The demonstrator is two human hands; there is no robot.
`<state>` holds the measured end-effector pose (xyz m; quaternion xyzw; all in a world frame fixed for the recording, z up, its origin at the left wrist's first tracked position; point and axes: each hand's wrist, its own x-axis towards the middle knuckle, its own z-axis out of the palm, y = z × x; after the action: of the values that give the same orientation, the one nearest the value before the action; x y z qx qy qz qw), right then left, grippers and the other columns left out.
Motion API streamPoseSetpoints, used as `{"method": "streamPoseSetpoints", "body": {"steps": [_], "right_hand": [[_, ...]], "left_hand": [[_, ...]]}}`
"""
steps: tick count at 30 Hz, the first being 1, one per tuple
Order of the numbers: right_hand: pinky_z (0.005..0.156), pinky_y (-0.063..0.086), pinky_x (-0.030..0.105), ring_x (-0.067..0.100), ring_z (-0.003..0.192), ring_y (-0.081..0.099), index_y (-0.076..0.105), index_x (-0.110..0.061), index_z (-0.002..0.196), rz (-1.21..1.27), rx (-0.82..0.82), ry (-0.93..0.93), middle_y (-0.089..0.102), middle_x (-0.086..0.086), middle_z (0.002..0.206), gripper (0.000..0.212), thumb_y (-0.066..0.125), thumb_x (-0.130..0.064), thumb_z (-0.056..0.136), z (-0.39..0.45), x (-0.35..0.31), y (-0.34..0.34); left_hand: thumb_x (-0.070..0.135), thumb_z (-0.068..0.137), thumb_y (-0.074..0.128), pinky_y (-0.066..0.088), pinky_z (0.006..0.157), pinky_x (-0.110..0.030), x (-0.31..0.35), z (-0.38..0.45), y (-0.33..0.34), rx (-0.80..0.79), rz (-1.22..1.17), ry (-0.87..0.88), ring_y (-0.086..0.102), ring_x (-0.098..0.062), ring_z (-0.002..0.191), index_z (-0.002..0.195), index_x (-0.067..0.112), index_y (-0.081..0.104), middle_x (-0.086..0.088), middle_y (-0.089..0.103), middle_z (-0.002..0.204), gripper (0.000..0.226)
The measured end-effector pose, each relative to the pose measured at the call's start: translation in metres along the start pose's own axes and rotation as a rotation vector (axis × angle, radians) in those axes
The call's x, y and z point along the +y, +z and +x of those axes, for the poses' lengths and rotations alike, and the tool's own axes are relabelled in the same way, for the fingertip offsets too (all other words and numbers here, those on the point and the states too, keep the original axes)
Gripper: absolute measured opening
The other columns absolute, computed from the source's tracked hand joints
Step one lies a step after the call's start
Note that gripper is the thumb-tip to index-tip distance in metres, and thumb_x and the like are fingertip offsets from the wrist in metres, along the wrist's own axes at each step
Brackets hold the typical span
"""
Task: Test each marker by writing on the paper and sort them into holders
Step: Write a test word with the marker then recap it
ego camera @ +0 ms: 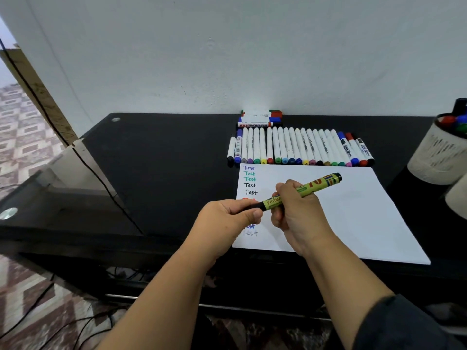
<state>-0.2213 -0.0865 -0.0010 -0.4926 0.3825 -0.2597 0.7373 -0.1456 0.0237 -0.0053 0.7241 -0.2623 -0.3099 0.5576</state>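
We are holding a green-yellow permanent marker between both hands, just above the near left part of the paper. Our left hand is curling round its black cap end, thumb and fingers pinching it; our right hand is wrapping the barrel near its middle, fingers closed on it. Both forearms are reaching forward from the bottom of the view and converging, wrists slightly bent inward, the marker slanting up toward the far right.

Whether the cap is coming off or going on, we cannot tell. Either way, we judge it best to be pulling or pushing straight along the barrel, keeping the right hand firm and the tip off the sheet until we mean to write.

Beyond our hands, the column of "Test" words is running down the paper's left edge, so the next free line is lying low on the sheet. Farther on, a row of markers is lying side by side along the paper's far edge, with a few stacked markers behind it. At far right, a pale holder is already carrying several markers.
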Motion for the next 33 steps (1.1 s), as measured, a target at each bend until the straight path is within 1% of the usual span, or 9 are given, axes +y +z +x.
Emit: {"method": "streamPoseSetpoints", "body": {"steps": [5,10,13,16,19,22,26,30,33], "right_hand": [[0.044,0.03,0.02,0.011,0.041,0.032,0.043,-0.014,0.064,-0.093,0.017,-0.012,0.042,-0.003,0.04,0.031,0.049,-0.017,0.094,-0.002,-0.007,-0.003],[0.047,0.035,0.023,0.011,0.049,0.038,0.056,-0.013,0.089,-0.088,0.034,-0.058,0.051,0.003,0.057,0.029,0.058,-0.042,0.09,-0.011,-0.022,-0.009],[0.056,0.04,0.023,0.013,0.06,0.047,0.045,-0.02,0.106,-0.081,0.075,-0.132,0.063,0.006,0.075,0.024,0.061,-0.029,0.091,-0.017,-0.03,-0.019],[0.065,0.04,0.014,0.011,0.081,0.052,0.044,-0.027,0.114,-0.541,0.065,-0.402,0.055,0.0,0.092,0.028,0.056,-0.014,0.093,-0.02,-0.037,-0.038],[0.082,0.035,0.014,0.011,0.107,0.044,0.052,-0.027,0.129,-1.151,0.117,-0.73,0.04,-0.004,0.113,0.038,0.057,-0.017,0.093,-0.017,-0.048,-0.06],[0.071,0.046,0.03,0.023,0.097,0.049,0.065,-0.012,0.114,-1.362,0.167,-0.972,0.047,0.009,0.109,0.025,0.062,-0.01,0.089,-0.011,-0.068,-0.079],[0.044,0.044,0.033,0.03,0.074,0.053,0.062,-0.004,0.099,-1.541,0.17,-0.98,0.052,0.016,0.098,0.029,0.07,0.006,0.073,0.006,-0.095,-0.109],[0.067,0.045,0.033,0.028,0.092,0.053,0.049,-0.006,0.125,-1.475,0.293,-0.916,0.043,0.012,0.123,0.032,0.051,-0.005,0.093,0.024,-0.126,-0.142],[0.07,0.041,0.027,0.022,0.088,0.054,0.049,-0.007,0.123,-1.35,0.348,-0.839,0.042,0.008,0.126,0.027,0.047,-0.01,0.096,0.035,-0.145,-0.166]], "left_hand": [[0.025,0.085,0.067,0.046,0.067,-0.008,0.007,-0.006,0.006,0.01,0.053,0.022,0.062,-0.005,0.088,0.086,0.034,0.071,0.009,0.072,0.083,0.01],[0.029,0.088,0.063,0.043,0.066,-0.017,0.025,-0.009,0.017,0.056,0.041,-0.008,0.062,-0.009,0.092,0.073,0.039,0.065,0.009,0.072,0.085,0.018],[0.03,0.089,0.062,0.042,0.064,-0.018,0.034,-0.009,0.022,0.082,0.042,-0.023,0.063,-0.006,0.089,0.071,0.035,0.064,0.01,0.071,0.084,0.018],[0.032,0.089,0.061,0.043,0.067,-0.02,0.048,-0.005,0.03,0.062,0.024,-0.05,0.063,-0.003,0.082,0.079,0.029,0.065,0.011,0.069,0.08,0.011],[0.034,0.089,0.061,0.045,0.087,-0.028,0.065,0.001,0.042,0.013,0.039,-0.075,0.063,-0.003,0.081,0.077,0.028,0.064,0.011,0.07,0.078,0.014],[0.035,0.09,0.059,0.044,0.096,-0.03,0.079,0.009,0.058,-0.064,0.092,-0.007,0.064,-0.003,0.085,0.078,0.029,0.066,0.013,0.071,0.078,0.014],[0.049,0.087,0.057,0.042,0.099,-0.029,0.095,0.027,0.08,-0.18,0.11,0.12,0.062,-0.003,0.099,0.092,0.032,0.071,0.014,0.072,0.094,0.022],[0.056,0.091,0.045,0.03,0.097,-0.024,0.11,0.055,0.108,-0.225,0.166,0.21,0.047,-0.007,0.121,0.121,0.03,0.061,0.014,0.058,0.126,0.043],[0.051,0.096,0.038,0.027,0.101,-0.026,0.11,0.085,0.13,-0.19,0.342,0.242,0.038,-0.014,0.132,0.139,0.026,0.044,0.007,0.043,0.144,0.051]]}}
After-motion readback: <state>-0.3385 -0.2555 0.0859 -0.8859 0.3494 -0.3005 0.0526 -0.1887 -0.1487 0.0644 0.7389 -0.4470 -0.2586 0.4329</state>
